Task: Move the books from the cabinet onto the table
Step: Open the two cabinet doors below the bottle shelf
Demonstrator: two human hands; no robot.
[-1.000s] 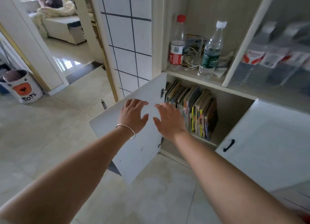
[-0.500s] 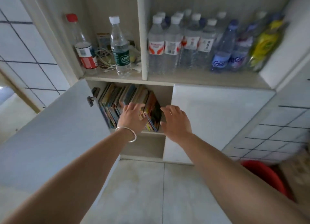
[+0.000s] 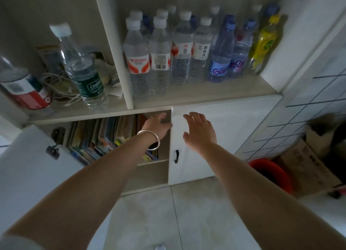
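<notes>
Many books [image 3: 104, 137] stand leaning in lower-left compartment of cabinet [image 3: 131, 107], left door [image 3: 28, 165] swung open. Left hand [image 3: 157, 126] w/ bracelet reaches in past books' right end, fingers relaxed, holding nothing. Right hand [image 3: 199, 131] spread flat, palm toward closed right door [image 3: 224, 137], contact unclear. Both arms extended fwd. Water bottles [image 3: 168, 53] on shelf above.

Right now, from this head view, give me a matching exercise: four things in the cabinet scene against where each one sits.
Things:
1. books
2. yellow bottle
3. red bucket
4. bracelet

Places:
A. on the floor, right of the cabinet
B. right end of the bottle shelf
C. on the left wrist
D. lower compartment behind the open door

Pairs: 1-D, 2-B, 3-A, 4-C
</notes>
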